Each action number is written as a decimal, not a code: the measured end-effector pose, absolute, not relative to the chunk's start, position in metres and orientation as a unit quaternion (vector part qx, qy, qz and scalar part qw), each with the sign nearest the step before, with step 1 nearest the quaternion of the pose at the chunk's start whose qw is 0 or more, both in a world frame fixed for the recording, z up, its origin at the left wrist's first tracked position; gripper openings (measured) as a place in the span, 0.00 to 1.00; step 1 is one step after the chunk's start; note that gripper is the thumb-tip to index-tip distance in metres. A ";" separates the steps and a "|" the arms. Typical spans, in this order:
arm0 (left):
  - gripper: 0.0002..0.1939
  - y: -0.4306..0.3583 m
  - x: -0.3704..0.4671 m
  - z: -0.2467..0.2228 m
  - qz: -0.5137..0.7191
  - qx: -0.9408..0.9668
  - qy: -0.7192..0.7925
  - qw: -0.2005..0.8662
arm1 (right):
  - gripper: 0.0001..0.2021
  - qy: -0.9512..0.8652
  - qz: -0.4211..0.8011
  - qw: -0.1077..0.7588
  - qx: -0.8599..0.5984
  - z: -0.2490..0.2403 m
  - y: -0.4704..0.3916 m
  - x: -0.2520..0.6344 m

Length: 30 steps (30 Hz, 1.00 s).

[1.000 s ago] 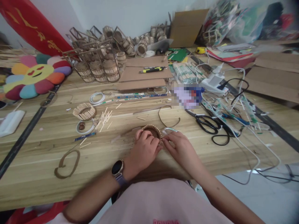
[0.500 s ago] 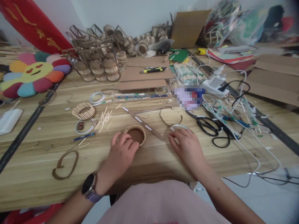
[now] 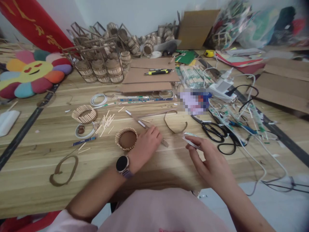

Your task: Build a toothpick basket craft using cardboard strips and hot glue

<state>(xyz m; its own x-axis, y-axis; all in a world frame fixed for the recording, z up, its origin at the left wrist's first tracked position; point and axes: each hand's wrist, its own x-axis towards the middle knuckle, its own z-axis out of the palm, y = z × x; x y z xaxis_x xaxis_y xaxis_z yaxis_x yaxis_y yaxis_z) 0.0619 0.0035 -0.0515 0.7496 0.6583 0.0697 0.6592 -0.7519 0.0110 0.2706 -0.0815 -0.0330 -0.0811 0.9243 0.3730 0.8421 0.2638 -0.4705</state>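
Observation:
My left hand (image 3: 147,143) lies across a brown strip (image 3: 165,142) with white tape pieces on it, its fingers bent and close together over the strip's middle. Just left of that wrist a round basket (image 3: 128,139) of small wooden sticks with a brown base stands on the table. Between thumb and fingers of my right hand (image 3: 205,154) is a white tape roll (image 3: 190,138), lifted and tilted. A curved brown strip (image 3: 166,120) rests beyond the gap between my hands.
Farther left are a second stick ring (image 3: 84,114), loose sticks (image 3: 105,124), tape rolls (image 3: 98,100) and a brown loop (image 3: 74,170). Black scissors (image 3: 213,130) and white cables (image 3: 251,161) lie right. Cardboard (image 3: 147,87) and finished baskets (image 3: 114,71) stand behind.
My left hand has let go of the round basket and moved right onto the brown strip. The basket sits farther left. My right hand has raised the tape roll and shifted right.

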 end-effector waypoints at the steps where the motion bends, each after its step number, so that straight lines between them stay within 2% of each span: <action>1: 0.07 0.007 0.069 -0.055 -0.010 -0.935 -0.354 -0.007 | 0.11 -0.719 0.088 0.309 -0.617 -0.031 -0.084 0.272; 5: 0.06 0.004 0.082 -0.063 0.016 -0.936 -0.350 -0.037 | 0.12 -0.667 0.188 0.307 -0.652 -0.024 -0.088 0.278; 9: 0.05 -0.009 0.087 -0.052 -0.053 -0.929 -0.349 -0.112 | 0.11 -0.649 0.253 0.307 -0.648 -0.020 -0.087 0.283; 13: 0.06 -0.016 0.093 -0.030 -0.207 -0.838 -0.385 -0.325 | 0.12 -0.670 0.254 0.302 -0.628 -0.021 -0.088 0.287; 16: 0.05 -0.016 0.099 -0.020 -0.229 -0.744 -0.401 -0.483 | 0.12 -0.708 0.224 0.280 -0.609 -0.021 -0.089 0.287; 18: 0.05 -0.015 0.101 -0.018 -0.222 -0.703 -0.406 -0.540 | 0.12 -0.728 0.191 0.269 -0.601 -0.020 -0.089 0.287; 20: 0.07 -0.016 0.101 -0.017 -0.220 -0.688 -0.406 -0.560 | 0.11 -0.741 0.164 0.262 -0.596 -0.017 -0.088 0.288; 26: 0.09 -0.017 0.093 -0.014 -0.233 -0.708 -0.407 -0.528 | 0.09 -0.742 0.148 0.256 -0.601 -0.006 -0.088 0.292; 30: 0.11 -0.017 0.097 -0.017 -0.227 -0.684 -0.408 -0.560 | 0.09 -0.750 0.149 0.249 -0.595 -0.002 -0.089 0.289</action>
